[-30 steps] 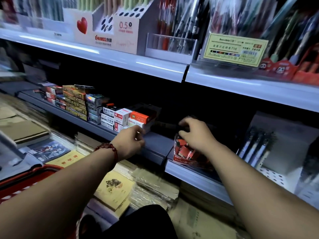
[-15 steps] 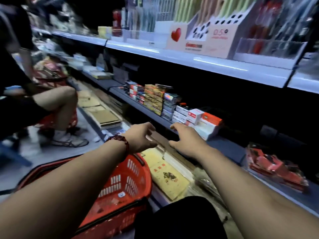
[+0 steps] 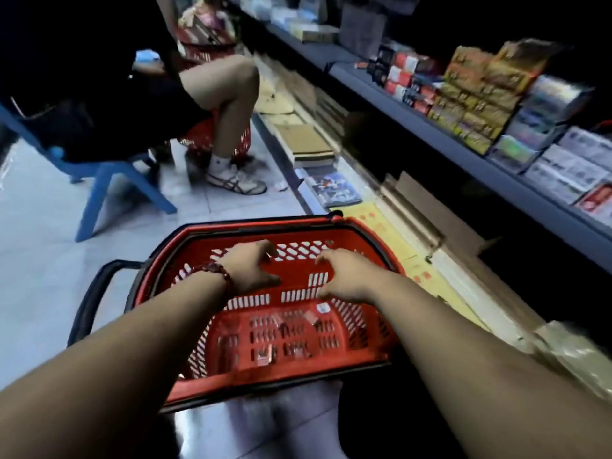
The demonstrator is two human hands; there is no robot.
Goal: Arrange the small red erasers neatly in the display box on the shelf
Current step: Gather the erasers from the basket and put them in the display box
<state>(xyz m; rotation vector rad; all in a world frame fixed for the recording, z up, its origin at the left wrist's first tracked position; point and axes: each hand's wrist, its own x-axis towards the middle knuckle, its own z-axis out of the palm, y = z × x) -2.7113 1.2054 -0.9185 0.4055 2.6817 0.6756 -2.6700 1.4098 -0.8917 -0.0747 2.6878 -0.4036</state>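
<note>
A red plastic shopping basket [image 3: 364, 326] with black handles sits on the floor below me. Several small red erasers [image 3: 265, 354] lie scattered on its bottom. My left hand [image 3: 248, 268], with a dark red bead bracelet on the wrist, hovers over the basket with fingers spread and holds nothing. My right hand [image 3: 344, 276] hovers beside it, palm down, fingers apart and empty. The display box on the shelf is out of view.
A grey shelf [image 3: 463, 160] with stacked small boxes runs along the right. Notebooks and packets [image 3: 308, 144] lie on the low ledge under it. A seated person [image 3: 218, 91] on a blue chair [image 3: 99, 180] is ahead on the left, with another red basket.
My view has swung left and down from the shelf to the floor basket. Both hands have left the shelf and the display box and now hang over the basket.
</note>
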